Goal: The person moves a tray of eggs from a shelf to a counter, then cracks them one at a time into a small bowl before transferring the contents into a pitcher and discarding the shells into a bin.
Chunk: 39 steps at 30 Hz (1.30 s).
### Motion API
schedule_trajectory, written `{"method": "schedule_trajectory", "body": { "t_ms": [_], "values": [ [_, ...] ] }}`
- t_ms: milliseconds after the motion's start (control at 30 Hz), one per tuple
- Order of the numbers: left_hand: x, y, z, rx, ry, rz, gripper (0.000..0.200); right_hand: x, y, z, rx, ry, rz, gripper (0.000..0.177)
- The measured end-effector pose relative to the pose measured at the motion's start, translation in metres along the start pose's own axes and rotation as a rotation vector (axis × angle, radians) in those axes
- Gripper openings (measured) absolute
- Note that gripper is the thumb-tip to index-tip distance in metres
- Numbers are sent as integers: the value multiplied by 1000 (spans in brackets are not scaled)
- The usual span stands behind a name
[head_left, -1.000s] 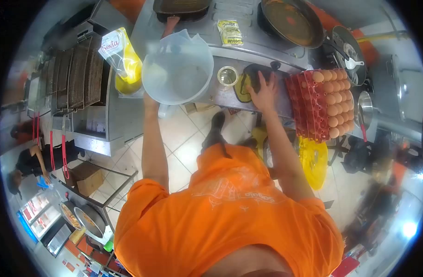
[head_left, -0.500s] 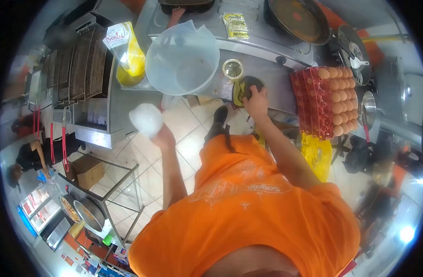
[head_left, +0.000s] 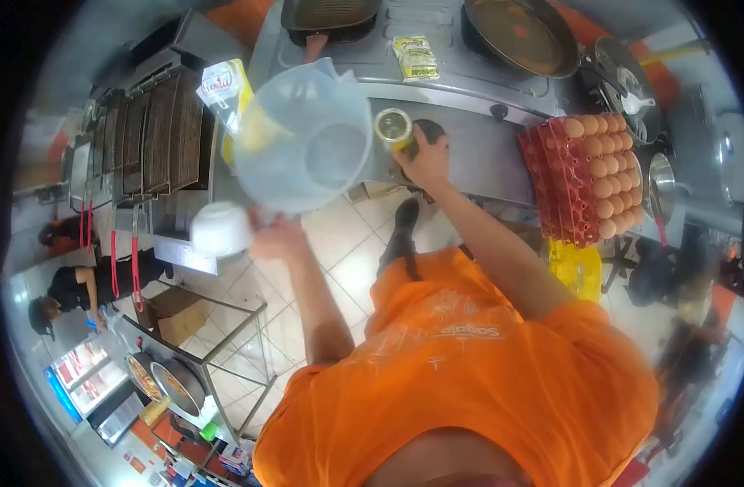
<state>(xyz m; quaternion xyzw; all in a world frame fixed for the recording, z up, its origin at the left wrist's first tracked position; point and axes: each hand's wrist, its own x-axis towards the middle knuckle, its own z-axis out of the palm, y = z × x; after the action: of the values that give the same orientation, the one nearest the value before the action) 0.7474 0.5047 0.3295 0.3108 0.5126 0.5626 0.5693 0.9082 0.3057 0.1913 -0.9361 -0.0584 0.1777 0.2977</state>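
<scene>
My left hand point(head_left: 276, 238), blurred by motion, is closed on a white bowl point(head_left: 222, 230) below the large translucent jug point(head_left: 339, 154). The jug sits at the counter's left, overlapping a yellow-and-white pouch point(head_left: 226, 97). My right hand point(head_left: 425, 162) is closed on a dark round object point(head_left: 430, 134), largely hidden by the fingers. Just left of its fingertips stands a small glass jar point(head_left: 394, 127) with a pale rim; something yellow shows beneath it.
Stacked red egg trays point(head_left: 554, 183) with brown eggs stand at the counter's right. Behind are a yellow sachet point(head_left: 417, 58), a round pan point(head_left: 522, 36) and a grill pan point(head_left: 327, 12). Fryer baskets point(head_left: 165, 138) hang left; a person point(head_left: 72, 288) is at far left.
My left hand and the white bowl have moved left and slightly down. The jug looks shifted left and tilted. My right hand is now closer to the glass jar. The whole view has also shifted.
</scene>
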Motion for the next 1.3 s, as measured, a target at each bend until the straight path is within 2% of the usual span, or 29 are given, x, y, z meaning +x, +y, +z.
{"method": "schedule_trajectory", "body": {
  "t_ms": [67,133,200,267,300,367,400,433,500,533,567,600,633,700,733,767,800,833,867,900,967,1000,1067,1100,1167,1300],
  "values": [
    [28,19,-22,-90,-81,88,27,11,-14,18,-1,13,2,88],
    [26,59,-28,2,-111,307,22,15,-35,25,-3,37,9,89],
    [25,97,-30,-139,-137,298,26,15,-60,15,17,-94,54,91],
    [11,133,-24,-270,-196,261,33,22,-63,26,80,-101,14,92],
    [-7,148,-16,-224,-292,335,24,26,-57,32,80,-89,35,92],
    [-19,158,-11,-12,-423,507,21,34,-41,36,258,-93,-111,90],
    [-23,157,-10,55,-468,564,21,25,-37,17,358,-91,-139,82],
    [-24,149,-11,277,-463,647,22,18,-20,11,355,-80,-131,82],
    [-27,135,-11,715,-442,810,26,7,28,7,400,104,-386,63],
    [-51,119,3,476,-295,418,30,3,66,22,691,2,-343,51],
    [-77,100,20,330,-289,197,33,-13,97,11,708,-70,-339,43],
    [-86,70,24,232,-422,119,33,-30,128,0,723,-142,-332,38],
    [-87,33,25,249,-496,-6,32,-61,140,-43,506,-226,-302,36],
    [-127,-9,40,164,-499,-254,31,-122,146,-138,102,-448,-223,38],
    [-146,-30,48,125,-488,-376,31,-141,163,-163,71,-466,-206,26],
    [-142,-61,40,127,-504,-388,31,-158,178,-186,42,-487,-191,13],
    [-125,-118,20,432,-776,56,29,-178,177,-220,196,-404,-95,13],
    [-126,-141,14,594,-922,279,29,-196,171,-255,350,-318,-1,13],
    [-126,-164,7,721,-1030,530,30,-206,172,-277,357,-81,7,11],
    [-135,-173,11,544,-949,243,45,-211,173,-294,362,156,13,10],
    [-147,-176,16,375,-857,-31,61,-207,176,-315,90,656,63,17],
    [-151,-172,21,475,-916,73,67,-204,184,-316,101,657,64,17],
    [-146,-172,25,756,-985,570,65,-195,201,-313,-230,710,134,28],
    [-143,-172,27,869,-951,828,64,-192,209,-308,-217,709,126,28],
    [-163,-137,49,355,-1054,145,58,-184,219,-300,-138,686,148,36],
    [-157,-106,57,387,-987,272,44,-185,214,-301,-225,678,150,43]
  ]
}}
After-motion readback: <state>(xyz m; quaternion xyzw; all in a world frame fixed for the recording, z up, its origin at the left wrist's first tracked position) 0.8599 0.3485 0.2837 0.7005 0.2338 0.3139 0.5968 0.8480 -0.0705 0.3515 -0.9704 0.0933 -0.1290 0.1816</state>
